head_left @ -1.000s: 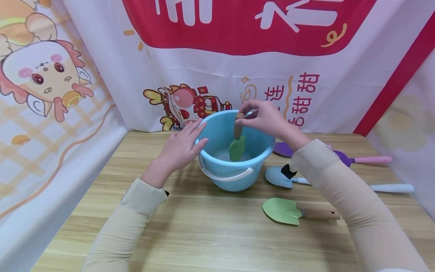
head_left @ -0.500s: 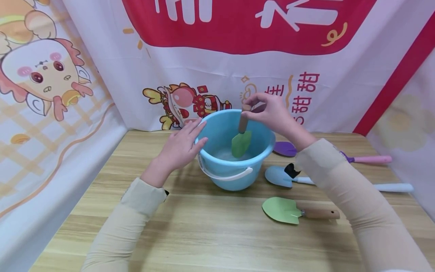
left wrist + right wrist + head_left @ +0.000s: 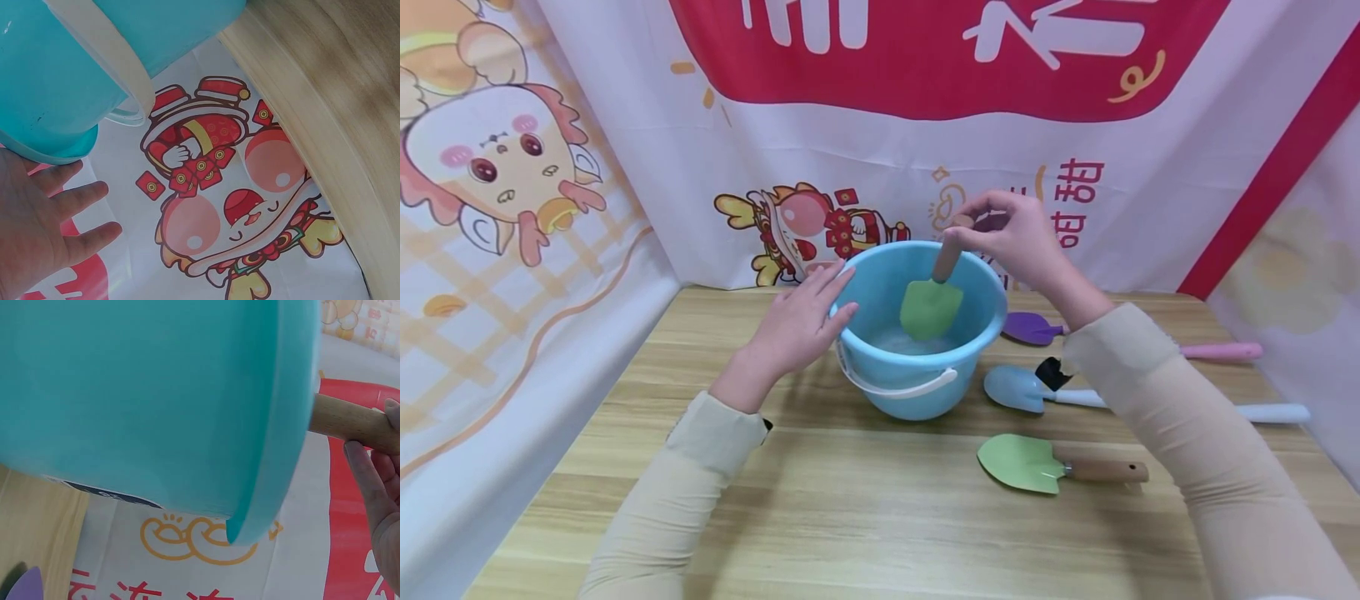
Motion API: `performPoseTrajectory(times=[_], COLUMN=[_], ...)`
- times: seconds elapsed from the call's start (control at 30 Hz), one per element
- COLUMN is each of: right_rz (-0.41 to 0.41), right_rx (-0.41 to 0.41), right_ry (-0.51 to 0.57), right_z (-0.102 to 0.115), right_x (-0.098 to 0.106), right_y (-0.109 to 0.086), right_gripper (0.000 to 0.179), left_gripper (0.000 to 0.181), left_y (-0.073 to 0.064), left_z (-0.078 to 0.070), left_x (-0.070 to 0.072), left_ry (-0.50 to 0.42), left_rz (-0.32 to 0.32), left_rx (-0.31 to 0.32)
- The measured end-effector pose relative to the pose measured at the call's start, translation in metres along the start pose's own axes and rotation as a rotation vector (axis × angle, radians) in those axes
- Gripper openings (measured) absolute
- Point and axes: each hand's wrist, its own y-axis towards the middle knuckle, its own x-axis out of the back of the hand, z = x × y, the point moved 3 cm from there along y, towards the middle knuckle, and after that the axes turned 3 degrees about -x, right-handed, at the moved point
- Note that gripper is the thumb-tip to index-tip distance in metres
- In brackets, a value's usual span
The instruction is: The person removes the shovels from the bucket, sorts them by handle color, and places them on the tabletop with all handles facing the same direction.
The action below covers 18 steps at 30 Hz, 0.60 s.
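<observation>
A light blue bucket [image 3: 917, 383] with a white handle [image 3: 902, 390] stands on the wooden table. My left hand [image 3: 797, 325] rests on its left rim, fingers extended; the left wrist view shows these fingers [image 3: 81, 200] spread beside the rim. Above the bucket's right rear rim, my right hand [image 3: 1011, 237] pinches the end of a wooden handle belonging to a green trowel [image 3: 931, 308]. Its blade hangs down inside the bucket, handle leaning right. In the right wrist view the bucket wall hides the blade, and only the wooden handle [image 3: 350, 422] shows at the fingertips.
Right of the bucket lie a purple tool [image 3: 1030, 328] with a pink handle [image 3: 1221, 352], a light blue trowel [image 3: 1015, 388], and another green trowel [image 3: 1022, 463] with a wooden handle. My right sleeve covers parts of them. A printed cloth [image 3: 865, 158] hangs behind the table.
My right hand has moved up and to the right with the trowel, whose blade has turned to show its broad face. The left hand has stayed on the rim.
</observation>
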Motion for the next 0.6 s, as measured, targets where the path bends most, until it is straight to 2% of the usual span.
performPoseTrajectory(times=[0.33,0.6], right_rz=[-0.103,-0.173], right_rx=[0.022,-0.061], right_ry=[0.126,0.322], right_z=[-0.008,-0.018], right_x=[0.014,0.026], right_y=[-0.001,-0.006], right_gripper=[0.033,0.032], left_gripper=[0.067,0.067], left_y=[0.001,0.003], left_z=[-0.002,-0.005], left_x=[-0.004,-0.008], left_ry=[0.009,0.022], left_rz=[0.011,0.019], left_rx=[0.009,0.014])
